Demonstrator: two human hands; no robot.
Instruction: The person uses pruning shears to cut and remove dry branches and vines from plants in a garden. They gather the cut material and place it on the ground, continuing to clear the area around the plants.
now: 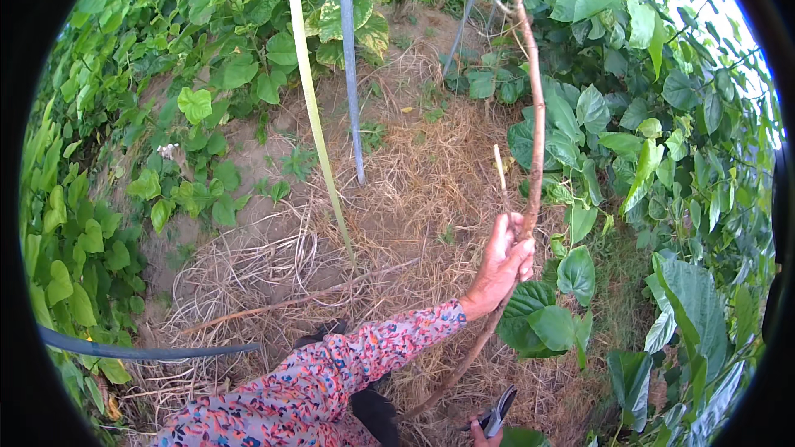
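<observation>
My left hand (497, 261), in a floral sleeve, grips a long brown woody stem (537, 112) at a fork. A short side shoot (500, 174) with a pale tip rises beside it, just above my fingers. Above my hand the stem reaches the top edge; below, it curves down towards the ground near the lower middle. At the bottom edge, only partly in view, my right hand (486, 437) holds pruning shears (499, 411). Their dark tips point up and to the right, well below my left hand.
A pale yellow pole (313, 99) and a grey-blue pole (349, 74) stand in dry straw (422, 180). Another dark pole (149, 351) juts in from the left. A cut stick (298, 297) lies across the straw. Leafy plants (230, 68) crowd both sides.
</observation>
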